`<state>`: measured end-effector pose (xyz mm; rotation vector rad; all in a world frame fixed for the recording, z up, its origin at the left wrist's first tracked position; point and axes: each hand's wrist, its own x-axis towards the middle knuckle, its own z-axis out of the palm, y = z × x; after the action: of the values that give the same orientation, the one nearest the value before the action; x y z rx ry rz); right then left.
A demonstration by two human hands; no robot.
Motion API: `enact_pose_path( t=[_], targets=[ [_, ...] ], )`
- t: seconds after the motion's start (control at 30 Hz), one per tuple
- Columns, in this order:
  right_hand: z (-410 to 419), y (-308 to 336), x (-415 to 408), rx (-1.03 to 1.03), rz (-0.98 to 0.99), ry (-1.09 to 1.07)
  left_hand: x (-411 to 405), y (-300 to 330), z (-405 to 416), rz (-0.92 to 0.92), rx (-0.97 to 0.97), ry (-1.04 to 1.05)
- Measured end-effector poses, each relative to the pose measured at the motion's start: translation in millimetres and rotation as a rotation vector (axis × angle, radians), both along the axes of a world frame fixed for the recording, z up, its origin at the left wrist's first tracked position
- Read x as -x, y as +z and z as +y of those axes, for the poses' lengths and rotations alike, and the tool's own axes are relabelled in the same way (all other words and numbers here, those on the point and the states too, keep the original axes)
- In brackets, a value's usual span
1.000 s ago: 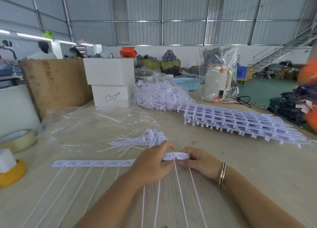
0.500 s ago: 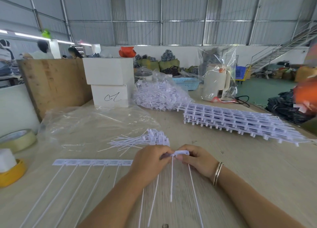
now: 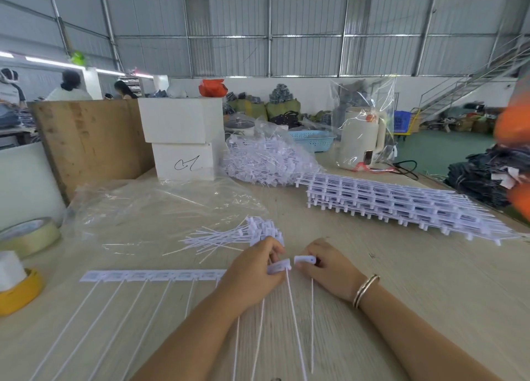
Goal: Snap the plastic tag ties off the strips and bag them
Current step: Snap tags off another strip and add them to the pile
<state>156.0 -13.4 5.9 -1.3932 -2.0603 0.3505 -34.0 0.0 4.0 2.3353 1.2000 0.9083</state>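
Snapping 1 white plastic tag tie (image 3: 304, 259) off the end of the flat white strip of joined tag ties (image 3: 152, 275).

Going left to right: the strip lies flat on the pale wooden table (image 3: 430, 280), tails toward me, so each head comes to my fingers. My left hand (image 3: 252, 268) pinches the strip's end head; my right hand (image 3: 327, 266) pinches the freed tie just beside it. Loose ties (image 3: 229, 234) pile near the clear plastic bag (image 3: 149, 208) for bagging. Only a scrawled mark on the white box (image 3: 185, 161); unreadable.
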Motion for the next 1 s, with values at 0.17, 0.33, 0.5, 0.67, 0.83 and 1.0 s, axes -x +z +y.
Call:
enact_pose_path(
  t=[0.17, 0.33, 0.5, 0.67, 0.83, 1.0],
  targets=[
    [-2, 3, 9, -0.078, -0.007, -0.091, -5, 2, 1, 0.022, -0.134, 0.061],
    [-8, 4, 23, 0.067, 0.004, -0.059, -16, 9, -7, 0.099, -0.2, 0.055],
    [-8, 11, 16, 0.121, 0.222, -0.07, -6, 9, -9, 0.176, -0.236, 0.044],
    [-7, 7, 17, 0.125, 0.141, -0.06, -6, 13, -10, 0.249, -0.224, 0.126],
    [-9, 10, 18, 0.179, 0.166, -0.071, -15, 7, -10, 0.159, -0.204, 0.172],
    [-11, 13, 17, 0.209, 0.26, 0.0, -15, 3, -7, -0.003, -0.068, 0.136]
  ],
)
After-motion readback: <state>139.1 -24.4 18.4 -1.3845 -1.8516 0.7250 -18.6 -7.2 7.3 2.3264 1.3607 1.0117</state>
